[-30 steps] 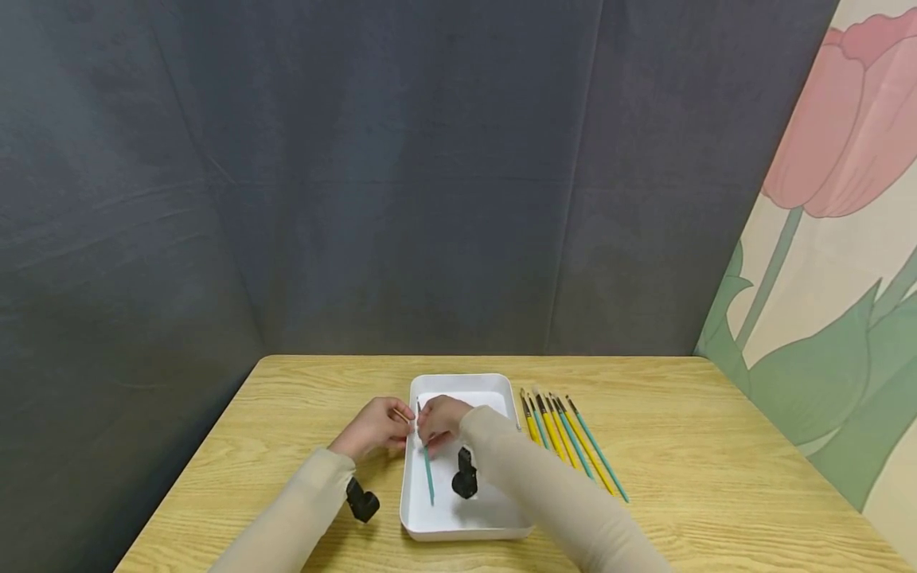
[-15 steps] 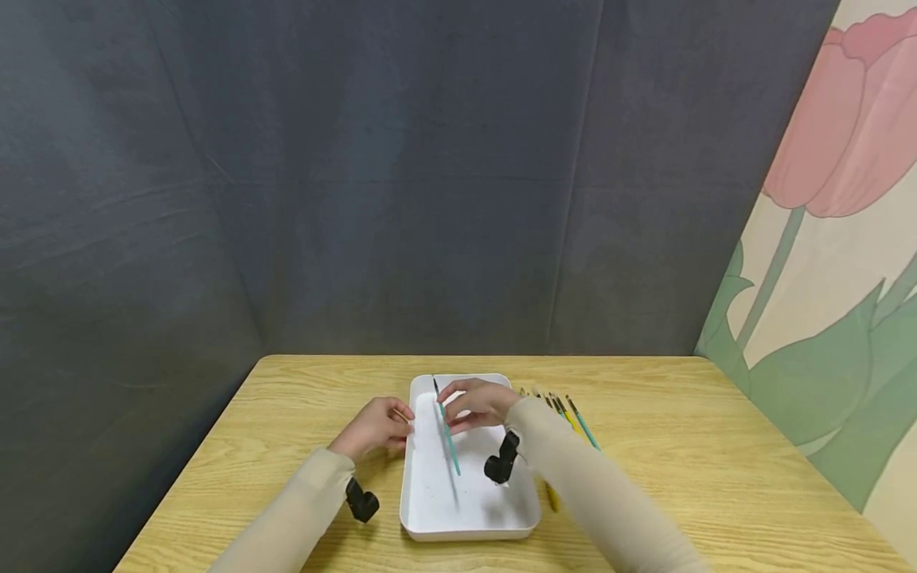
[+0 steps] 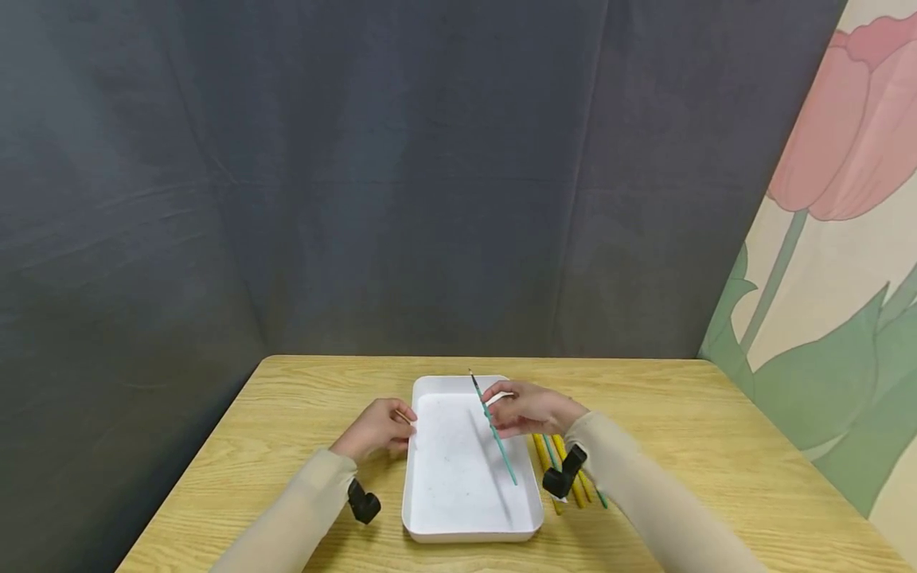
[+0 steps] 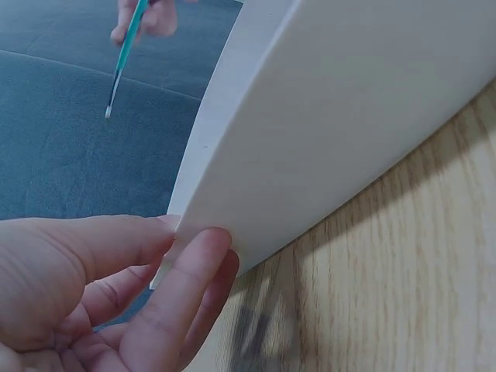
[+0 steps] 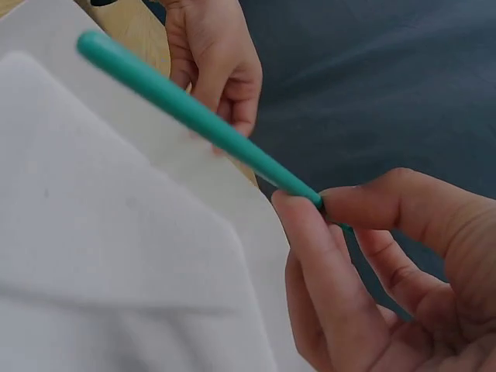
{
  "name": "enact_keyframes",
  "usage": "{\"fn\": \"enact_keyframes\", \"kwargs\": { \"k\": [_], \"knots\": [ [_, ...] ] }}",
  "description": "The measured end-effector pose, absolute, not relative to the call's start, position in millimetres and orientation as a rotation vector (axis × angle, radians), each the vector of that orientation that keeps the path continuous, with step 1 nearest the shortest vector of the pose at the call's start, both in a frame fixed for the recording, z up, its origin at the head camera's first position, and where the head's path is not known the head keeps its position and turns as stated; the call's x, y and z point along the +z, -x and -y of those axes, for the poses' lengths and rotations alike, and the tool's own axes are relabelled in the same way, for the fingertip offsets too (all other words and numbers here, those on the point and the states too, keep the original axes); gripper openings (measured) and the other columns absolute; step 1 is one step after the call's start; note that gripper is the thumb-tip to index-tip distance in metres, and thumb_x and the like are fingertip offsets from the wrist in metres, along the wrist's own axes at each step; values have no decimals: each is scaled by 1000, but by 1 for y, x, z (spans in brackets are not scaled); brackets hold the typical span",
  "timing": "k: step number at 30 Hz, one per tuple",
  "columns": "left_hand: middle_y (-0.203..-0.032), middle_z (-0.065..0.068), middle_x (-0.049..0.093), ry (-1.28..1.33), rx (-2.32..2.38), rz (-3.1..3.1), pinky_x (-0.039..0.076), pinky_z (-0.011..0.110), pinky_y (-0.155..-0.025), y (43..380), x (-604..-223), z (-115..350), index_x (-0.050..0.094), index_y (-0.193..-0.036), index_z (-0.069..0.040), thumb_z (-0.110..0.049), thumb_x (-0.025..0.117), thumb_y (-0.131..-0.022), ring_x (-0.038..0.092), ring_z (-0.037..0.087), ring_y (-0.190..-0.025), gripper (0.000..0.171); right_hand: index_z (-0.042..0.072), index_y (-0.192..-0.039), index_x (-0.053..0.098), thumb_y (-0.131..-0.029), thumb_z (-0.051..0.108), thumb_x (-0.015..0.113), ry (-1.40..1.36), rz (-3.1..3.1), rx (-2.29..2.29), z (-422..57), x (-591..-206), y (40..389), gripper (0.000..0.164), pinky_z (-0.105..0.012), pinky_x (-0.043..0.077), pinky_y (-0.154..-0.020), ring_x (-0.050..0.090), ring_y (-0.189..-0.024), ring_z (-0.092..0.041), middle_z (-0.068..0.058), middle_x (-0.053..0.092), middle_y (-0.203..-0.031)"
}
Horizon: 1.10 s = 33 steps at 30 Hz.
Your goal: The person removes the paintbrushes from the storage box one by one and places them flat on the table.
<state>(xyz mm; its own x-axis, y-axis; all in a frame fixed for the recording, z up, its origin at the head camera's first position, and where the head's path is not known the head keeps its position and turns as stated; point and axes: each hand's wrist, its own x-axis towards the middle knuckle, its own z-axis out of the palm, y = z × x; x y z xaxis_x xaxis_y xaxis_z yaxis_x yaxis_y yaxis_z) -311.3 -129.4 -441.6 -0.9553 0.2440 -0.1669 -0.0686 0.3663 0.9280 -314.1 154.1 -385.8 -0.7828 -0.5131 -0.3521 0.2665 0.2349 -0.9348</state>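
Between thumb and fingertips my right hand (image 3: 528, 407) pinches a thin teal-handled paintbrush (image 3: 499, 440), tilted above the right part of a white tray (image 3: 451, 536). The brush's dark bristle end points away from me, and its shadow falls on the tray floor. In the right wrist view the teal handle (image 5: 194, 116) runs from the fingertips up to its rounded end. At the tray's left edge my left hand (image 3: 377, 430) pinches the rim; in the left wrist view the thumb lies on the inner side and the fingers (image 4: 182, 302) on the outer wall.
Several yellow and teal paintbrushes (image 3: 540, 458) lie on the wooden table (image 3: 680, 446) just right of the tray, partly hidden under my right forearm. A dark curtain (image 3: 430, 199) hangs behind the table. A tulip-patterned cloth (image 3: 824, 318) covers the right side.
My right hand has lifted the teal paintbrush from the tray's left side and carried it rightward, leaving the tray floor bare. My left hand has stayed at the rim.
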Motion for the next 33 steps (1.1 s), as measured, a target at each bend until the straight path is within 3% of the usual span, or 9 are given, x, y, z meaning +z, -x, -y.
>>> {"fn": "enact_keyframes", "kwargs": {
  "k": [11,33],
  "knots": [
    [-83,11,58,-162,1603,-2364,56,29,-60,312,-442,130,59,-105,8,4,65,-87,60,16,-65,19,2,-125,46,-88,0,61,288,-1900,-1657,-215,-393,305,40,-28,57,-72,60,-77,-12,-1,56,-95],
    [-82,11,57,-114,1608,-2366,56,28,-58,313,-442,127,59,-103,7,5,65,-86,59,16,-65,19,9,-127,46,-97,1,52,231,-1856,-1727,-308,-412,308,32,-28,57,-82,62,-85,-8,1,57,-101]
  ]
}}
